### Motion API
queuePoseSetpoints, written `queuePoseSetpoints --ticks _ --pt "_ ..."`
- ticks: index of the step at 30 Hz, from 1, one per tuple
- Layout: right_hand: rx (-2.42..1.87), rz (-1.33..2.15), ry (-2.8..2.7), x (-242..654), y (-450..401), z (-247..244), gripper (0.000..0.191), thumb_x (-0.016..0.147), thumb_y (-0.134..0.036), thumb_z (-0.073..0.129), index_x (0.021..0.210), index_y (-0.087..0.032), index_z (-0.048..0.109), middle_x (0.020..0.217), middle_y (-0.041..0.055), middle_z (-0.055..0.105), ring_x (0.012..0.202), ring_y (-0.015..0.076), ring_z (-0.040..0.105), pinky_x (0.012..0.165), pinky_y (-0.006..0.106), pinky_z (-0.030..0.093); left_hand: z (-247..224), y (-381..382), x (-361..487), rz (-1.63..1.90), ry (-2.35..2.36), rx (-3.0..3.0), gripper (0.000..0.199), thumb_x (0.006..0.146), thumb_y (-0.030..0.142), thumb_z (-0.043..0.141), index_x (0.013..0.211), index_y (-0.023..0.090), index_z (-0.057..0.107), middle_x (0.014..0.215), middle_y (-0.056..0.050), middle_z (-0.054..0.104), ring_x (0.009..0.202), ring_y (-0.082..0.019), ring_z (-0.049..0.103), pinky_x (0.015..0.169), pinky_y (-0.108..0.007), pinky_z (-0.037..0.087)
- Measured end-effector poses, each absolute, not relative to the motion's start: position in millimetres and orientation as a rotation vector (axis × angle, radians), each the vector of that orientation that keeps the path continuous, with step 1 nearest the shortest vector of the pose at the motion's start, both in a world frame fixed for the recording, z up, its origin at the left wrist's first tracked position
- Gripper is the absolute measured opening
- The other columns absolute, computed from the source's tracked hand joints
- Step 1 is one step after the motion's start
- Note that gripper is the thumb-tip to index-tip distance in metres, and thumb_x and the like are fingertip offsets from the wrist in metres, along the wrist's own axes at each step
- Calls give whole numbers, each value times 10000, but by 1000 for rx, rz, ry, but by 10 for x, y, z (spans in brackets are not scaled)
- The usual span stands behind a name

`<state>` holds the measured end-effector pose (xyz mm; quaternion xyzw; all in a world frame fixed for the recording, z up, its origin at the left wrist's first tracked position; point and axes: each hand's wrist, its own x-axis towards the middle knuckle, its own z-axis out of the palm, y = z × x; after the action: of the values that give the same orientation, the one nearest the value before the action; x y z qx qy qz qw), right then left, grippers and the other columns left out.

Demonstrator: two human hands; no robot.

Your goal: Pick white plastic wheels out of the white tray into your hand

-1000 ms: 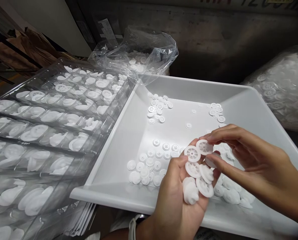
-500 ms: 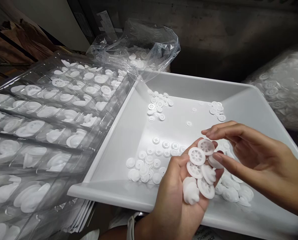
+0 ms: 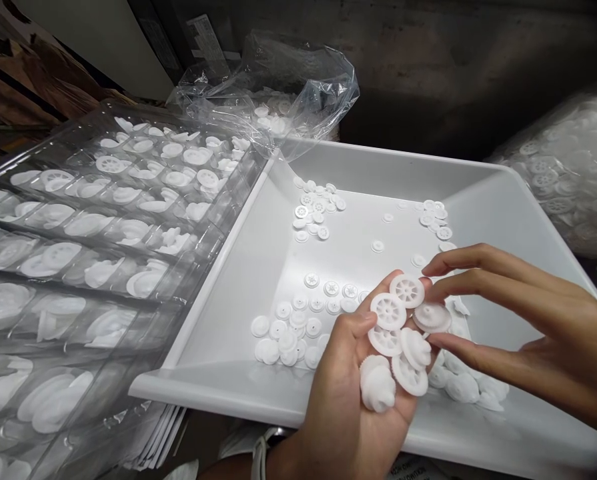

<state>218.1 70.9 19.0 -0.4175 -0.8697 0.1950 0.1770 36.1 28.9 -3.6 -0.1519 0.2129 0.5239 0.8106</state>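
Observation:
My left hand [image 3: 358, 393] is palm up, fingers curled round a small pile of white plastic gears [image 3: 388, 311]; its thumb presses the edge of one spoked gear. Some pieces in the pile are flat and spoked, others stepped or ribbed. Close by on the right, my right hand [image 3: 508, 320] has its thumb and fingers apart around a round gear [image 3: 432, 317] at the pile's edge. Its thumb tip appears to touch that gear's lower rim. Both hands are above a white plastic tray [image 3: 218, 383], where more gears [image 3: 288, 333] lie in separate groups.
Left of the tray is a stack of clear compartment trays [image 3: 128, 300] filled with white parts. An open clear bag [image 3: 323, 100] of white parts stands behind. Another full bag [image 3: 573, 173] sits at the right. A dark wall [image 3: 453, 73] closes the back.
My right hand's fingers have spread and its thumb has dropped lower, uncovering the round gear at the pile's edge. My left hand still holds the pile, shifted slightly left.

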Motion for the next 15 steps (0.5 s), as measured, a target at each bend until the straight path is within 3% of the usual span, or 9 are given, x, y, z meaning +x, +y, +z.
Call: queuePoseSetpoints --ticks 3,8,15 --pt "-1167 533 -2431 2158 715 191 242 999 -532 610 1141 -337 600 1227 6 565 1062 195 621 844 304 547 -27 263 352 1122 442 -303 378 946 220 521 1265 107 688 1216 -127 751 1040 -191 742 962 -283 573" --pt "-1206 584 -2344 2106 763 170 155 1035 -455 574 995 -319 636 1140 -11 585 995 141 604 599 208 502 -52 248 353 1128 481 -319 374 950 250 544 1273 123 684 1255 -125 738 1142 -220 716 972 -320 590" --pt "-1199 683 -2306 2124 826 130 142 1017 -398 603 935 -299 662 1090 7 612 993 185 590 769 279 494 -31 270 351 1139 451 -340 487 946 214 554 1428 142 559 1292 -123 722 1240 -230 663 1032 -338 568"
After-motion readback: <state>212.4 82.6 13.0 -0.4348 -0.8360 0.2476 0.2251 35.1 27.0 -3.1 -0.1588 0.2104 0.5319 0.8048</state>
